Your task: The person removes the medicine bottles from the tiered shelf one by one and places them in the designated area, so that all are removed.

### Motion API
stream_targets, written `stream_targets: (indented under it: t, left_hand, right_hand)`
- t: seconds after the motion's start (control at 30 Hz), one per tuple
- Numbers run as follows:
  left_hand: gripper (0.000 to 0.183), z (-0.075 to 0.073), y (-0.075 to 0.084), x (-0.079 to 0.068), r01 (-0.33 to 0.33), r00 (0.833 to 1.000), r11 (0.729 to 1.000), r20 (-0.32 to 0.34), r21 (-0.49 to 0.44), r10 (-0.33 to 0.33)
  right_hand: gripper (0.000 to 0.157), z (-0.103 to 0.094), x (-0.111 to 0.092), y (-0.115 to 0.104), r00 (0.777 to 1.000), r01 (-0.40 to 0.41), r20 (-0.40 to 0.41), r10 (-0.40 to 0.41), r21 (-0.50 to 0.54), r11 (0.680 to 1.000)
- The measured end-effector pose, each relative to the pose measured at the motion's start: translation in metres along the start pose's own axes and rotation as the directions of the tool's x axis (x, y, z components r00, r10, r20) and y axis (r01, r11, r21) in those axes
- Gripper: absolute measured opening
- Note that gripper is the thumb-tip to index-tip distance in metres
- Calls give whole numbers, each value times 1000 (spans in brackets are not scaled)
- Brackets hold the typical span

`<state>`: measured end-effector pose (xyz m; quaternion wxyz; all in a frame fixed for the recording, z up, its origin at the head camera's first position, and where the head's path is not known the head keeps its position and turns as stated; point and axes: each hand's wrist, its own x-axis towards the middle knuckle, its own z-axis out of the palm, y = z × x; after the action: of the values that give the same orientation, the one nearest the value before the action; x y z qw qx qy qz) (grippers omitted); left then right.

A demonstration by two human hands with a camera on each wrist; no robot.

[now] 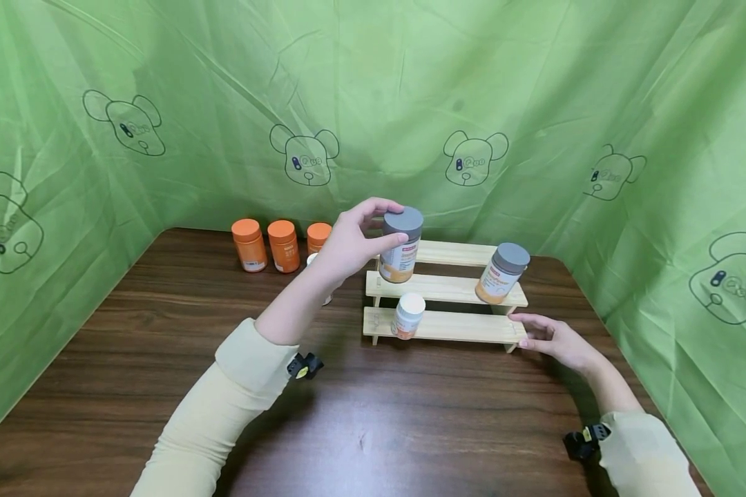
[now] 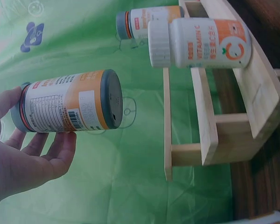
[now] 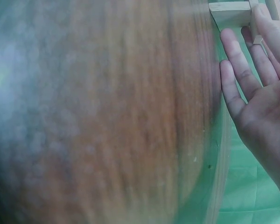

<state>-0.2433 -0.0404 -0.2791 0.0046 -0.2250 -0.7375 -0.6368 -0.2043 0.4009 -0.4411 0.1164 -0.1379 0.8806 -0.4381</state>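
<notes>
My left hand (image 1: pixel 347 243) grips a grey-lidded jar (image 1: pixel 400 257) around its lid, thumb on one side and fingers on the other. In the left wrist view that jar (image 2: pixel 67 102) hangs in the air, apart from the rack. A three-step wooden rack (image 1: pixel 456 324) stands on the table. My right hand (image 1: pixel 556 343) holds the right end of its lowest step, thumb in front and fingers behind. Another grey-lidded jar (image 1: pixel 502 275) stands at the right of the middle step. On the left of the lowest step is a white vitamin C bottle (image 1: pixel 408 316).
Several orange bottles, among them a left one (image 1: pixel 249 246) and a middle one (image 1: pixel 284 247), stand at the back left of the dark wooden table (image 1: pixel 373 428). A white-capped bottle (image 1: pixel 311 258) is mostly hidden behind my left forearm. Green cloth (image 1: pixel 385 83) surrounds the table's back and sides.
</notes>
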Motion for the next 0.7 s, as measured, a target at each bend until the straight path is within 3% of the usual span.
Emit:
stream_targets:
  t: [0.7]
  left_hand:
    - [41, -45, 6, -29, -42, 999, 999, -33, 34, 43]
  right_hand:
    - [53, 0, 0, 4, 1000, 30, 9, -30, 41, 999]
